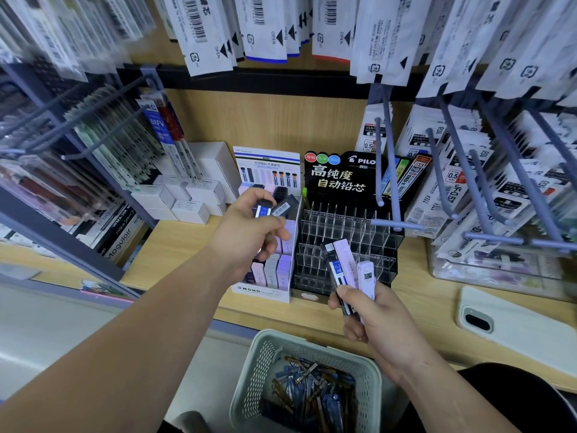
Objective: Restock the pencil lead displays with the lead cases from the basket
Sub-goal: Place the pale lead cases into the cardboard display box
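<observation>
A lead case (263, 210) is pinched by the left hand (248, 229) above the MONO display (263, 292). Three cases (347, 268) (one marked HB) are gripped by the right hand (373, 321).

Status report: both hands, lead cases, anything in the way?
Left hand holds a dark lead case over MONO display. Right hand grips three lead cases. Basket holds more. Peg hook overhangs Pilot rack.

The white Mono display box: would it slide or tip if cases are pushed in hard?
The Mono display box looks like thin card, so probably light; a firm push may slide it on the smooth wooden shelf. Tipping seems unlikely: it sits low, part-filled with cases, beside the clear rack.
</observation>
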